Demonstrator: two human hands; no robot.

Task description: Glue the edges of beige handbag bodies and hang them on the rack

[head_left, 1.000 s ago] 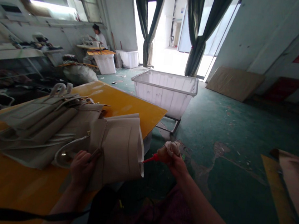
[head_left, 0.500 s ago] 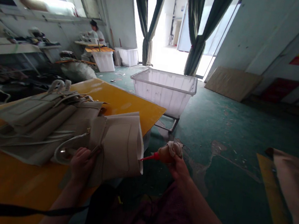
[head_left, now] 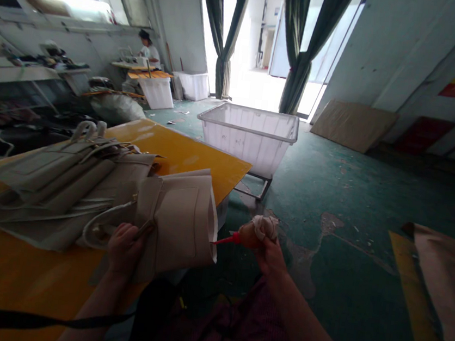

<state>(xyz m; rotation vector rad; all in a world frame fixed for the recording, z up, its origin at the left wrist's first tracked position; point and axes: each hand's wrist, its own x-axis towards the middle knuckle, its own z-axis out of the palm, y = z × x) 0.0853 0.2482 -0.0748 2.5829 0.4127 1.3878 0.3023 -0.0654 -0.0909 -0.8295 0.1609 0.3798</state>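
Note:
My left hand (head_left: pixel 125 246) is closed on a beige handbag (head_left: pixel 176 222) at its strap side, keeping it on its side at the edge of the yellow table (head_left: pixel 207 163). The bag's edge faces right, toward my other hand. My right hand (head_left: pixel 271 259) grips a squeeze bottle (head_left: pixel 248 235) with a red nozzle and a whitish cloth wrapped about it. The red tip touches or nearly touches the bag's right edge; I cannot tell which. More beige bags (head_left: pixel 62 179) lie piled on the table to the left.
A white plastic bin (head_left: pixel 247 140) on a metal frame stands beyond the table corner. Brownish sheet material (head_left: pixel 446 272) lies at the right. A person (head_left: pixel 148 52) sits at a sewing machine at the back left. A board (head_left: pixel 353 126) leans on the right wall.
The view has shifted very slightly. Both hands keep their holds, and the nozzle stays at the bag's edge.

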